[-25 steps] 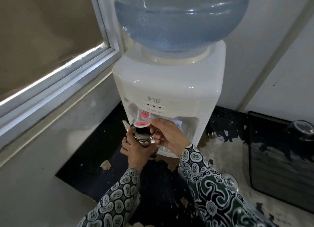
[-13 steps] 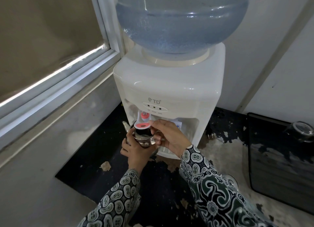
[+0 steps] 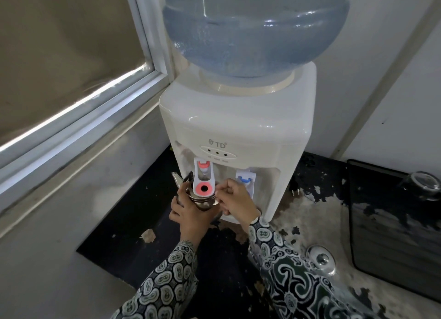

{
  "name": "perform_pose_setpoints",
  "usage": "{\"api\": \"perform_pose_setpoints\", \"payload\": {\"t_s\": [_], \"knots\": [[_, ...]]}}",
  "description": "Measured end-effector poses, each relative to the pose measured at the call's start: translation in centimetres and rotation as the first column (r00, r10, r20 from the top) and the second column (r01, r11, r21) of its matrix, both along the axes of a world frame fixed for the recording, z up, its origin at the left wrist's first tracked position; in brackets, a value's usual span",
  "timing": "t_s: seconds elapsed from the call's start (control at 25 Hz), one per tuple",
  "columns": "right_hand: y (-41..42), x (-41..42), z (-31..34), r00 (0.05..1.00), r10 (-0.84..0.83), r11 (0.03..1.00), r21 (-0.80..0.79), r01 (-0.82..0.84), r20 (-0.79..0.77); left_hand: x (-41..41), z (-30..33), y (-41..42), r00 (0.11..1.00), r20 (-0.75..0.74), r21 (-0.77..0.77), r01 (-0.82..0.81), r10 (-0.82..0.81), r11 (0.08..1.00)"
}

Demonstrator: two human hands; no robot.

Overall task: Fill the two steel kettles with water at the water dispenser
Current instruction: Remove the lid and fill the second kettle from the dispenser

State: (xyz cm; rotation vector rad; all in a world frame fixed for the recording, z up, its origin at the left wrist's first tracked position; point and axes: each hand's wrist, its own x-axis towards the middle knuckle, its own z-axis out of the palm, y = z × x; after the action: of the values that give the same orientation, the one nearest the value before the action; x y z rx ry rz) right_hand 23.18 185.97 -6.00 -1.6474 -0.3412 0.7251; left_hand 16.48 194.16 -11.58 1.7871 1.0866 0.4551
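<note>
- My left hand (image 3: 191, 212) grips the steel kettle (image 3: 201, 203), held under the dispenser's (image 3: 238, 128) red tap (image 3: 203, 180).
- My right hand (image 3: 236, 203), fingers curled, pinches at the kettle's rim just beside that tap.
- A lid (image 3: 321, 259) lies on the worktop (image 3: 310, 213), right of the dispenser.

The view was dim; pale daylight came from the window (image 3: 71, 63) at nine o'clock, and edges bowed.

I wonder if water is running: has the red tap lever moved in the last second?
Yes. The red tap lever has tipped lower below the dispenser's TD logo, now covering the mouth of the kettle.
</note>
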Motion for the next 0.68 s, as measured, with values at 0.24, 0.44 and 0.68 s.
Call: {"api": "perform_pose_setpoints", "payload": {"t_s": [0.24, 0.44, 0.68], "knots": [[1.2, -1.4, -2.6, 0.988, -0.003, 1.000, -0.020, 0.006, 0.156, -0.1, -0.7, 0.2, 0.998, 0.056, 0.010, 0.002, -0.003, 1.000], [1.2, -0.8, -3.1, 0.986, -0.055, 0.997, -0.036, 0.062, 0.157, -0.1, -0.9, 0.3, 0.996, 0.084, 0.006, 0.011, -0.012, 1.000], [0.4, -1.1, -3.1, 0.975, 0.018, 0.996, -0.094, 0.003, 0.220, -0.7, -1.6, 0.5, 0.989, 0.144, 0.081, 0.007, -0.019, 0.997]]}}
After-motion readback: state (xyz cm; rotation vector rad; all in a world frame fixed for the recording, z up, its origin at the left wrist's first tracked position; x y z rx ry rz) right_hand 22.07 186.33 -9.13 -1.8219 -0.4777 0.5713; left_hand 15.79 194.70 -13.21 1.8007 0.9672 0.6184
